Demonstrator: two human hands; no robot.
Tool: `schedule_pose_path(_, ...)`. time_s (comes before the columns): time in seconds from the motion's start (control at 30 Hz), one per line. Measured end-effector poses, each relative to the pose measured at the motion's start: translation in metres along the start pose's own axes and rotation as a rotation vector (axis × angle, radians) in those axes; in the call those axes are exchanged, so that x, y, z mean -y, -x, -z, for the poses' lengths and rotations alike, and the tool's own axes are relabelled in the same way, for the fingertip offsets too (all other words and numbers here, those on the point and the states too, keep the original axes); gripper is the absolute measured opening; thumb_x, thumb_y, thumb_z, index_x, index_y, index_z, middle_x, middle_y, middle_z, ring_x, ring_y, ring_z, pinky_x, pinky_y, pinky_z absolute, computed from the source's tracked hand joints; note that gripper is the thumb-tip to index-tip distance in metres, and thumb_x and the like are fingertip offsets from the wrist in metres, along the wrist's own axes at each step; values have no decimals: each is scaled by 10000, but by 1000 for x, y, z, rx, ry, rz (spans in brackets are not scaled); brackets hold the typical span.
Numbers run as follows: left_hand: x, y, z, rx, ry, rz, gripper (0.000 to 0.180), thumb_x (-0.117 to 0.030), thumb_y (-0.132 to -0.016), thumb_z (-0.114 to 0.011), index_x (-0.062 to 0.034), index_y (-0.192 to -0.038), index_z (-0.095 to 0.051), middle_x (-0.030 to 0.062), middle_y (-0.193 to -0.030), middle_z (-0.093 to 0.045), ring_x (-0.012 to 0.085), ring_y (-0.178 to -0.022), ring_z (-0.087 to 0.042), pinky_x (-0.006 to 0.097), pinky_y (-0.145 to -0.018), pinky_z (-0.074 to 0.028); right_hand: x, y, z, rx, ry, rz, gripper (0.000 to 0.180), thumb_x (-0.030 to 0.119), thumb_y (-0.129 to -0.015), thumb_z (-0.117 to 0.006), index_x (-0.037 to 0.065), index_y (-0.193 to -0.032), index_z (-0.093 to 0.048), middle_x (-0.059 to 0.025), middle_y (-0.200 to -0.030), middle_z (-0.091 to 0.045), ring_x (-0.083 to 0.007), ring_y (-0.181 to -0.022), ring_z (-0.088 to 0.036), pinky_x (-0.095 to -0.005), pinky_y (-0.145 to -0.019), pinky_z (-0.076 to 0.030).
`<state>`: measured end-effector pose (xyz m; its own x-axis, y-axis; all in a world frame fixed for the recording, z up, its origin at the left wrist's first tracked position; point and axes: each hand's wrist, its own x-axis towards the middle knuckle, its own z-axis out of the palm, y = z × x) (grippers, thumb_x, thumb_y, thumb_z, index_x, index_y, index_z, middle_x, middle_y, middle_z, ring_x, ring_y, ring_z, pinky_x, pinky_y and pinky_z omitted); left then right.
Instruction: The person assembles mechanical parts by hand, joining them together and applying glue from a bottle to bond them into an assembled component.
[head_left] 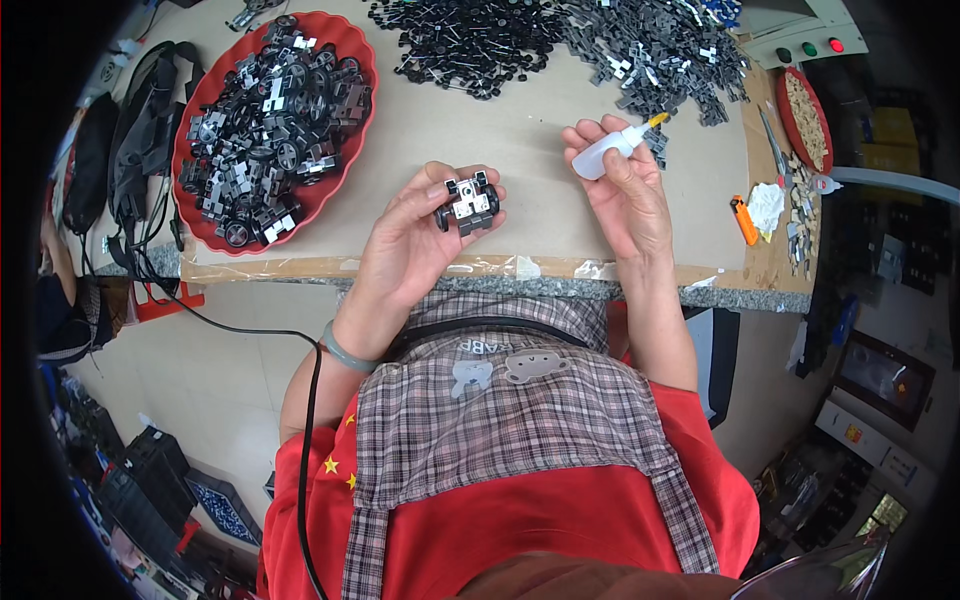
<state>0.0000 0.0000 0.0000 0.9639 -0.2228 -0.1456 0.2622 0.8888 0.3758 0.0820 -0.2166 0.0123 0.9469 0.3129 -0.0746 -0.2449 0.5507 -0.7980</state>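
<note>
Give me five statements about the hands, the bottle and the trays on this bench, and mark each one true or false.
1. The left hand holds a small black wheeled assembly. True.
2. The right hand holds an orange lighter. False: it holds a small white squeeze bottle with a yellow nozzle; the orange lighter lies on the bench to the right.
3. The red scalloped tray at the left holds black wheeled parts. True.
4. The bottle's nozzle touches the assembly. False: the two are held apart, and the nozzle points up and away.
5. Loose black parts lie piled at the far edge of the bench. True.
</note>
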Motion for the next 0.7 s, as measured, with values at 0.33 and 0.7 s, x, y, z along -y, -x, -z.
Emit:
schedule_pose_path(0.33, 0, 0, -6, -26, -26, 7, 118, -155, -867, -550, -58, -909, -497, 203, -1148, -501, 308, -1105, -516, 442, -942, -480, 51, 1, 41, -259, 753, 172, 54, 78, -871, -603, 57, -912, -575, -84, -875, -623, -128, -704, -591, -247, -612, -463)
schedule_pose_path(0.7, 2, 0, -5, -25, -43, -1, 129, -172, -866, -556, -63, -904, -498, 199, -1141, -507, 303, -1103, -519, 442, -943, -479, 45, 2, 23, -161, 1721, 365, 190, 53, -757, -672, 3, -941, -664, -135, -907, -631, -296, -773, -634, -363, -709, -497)
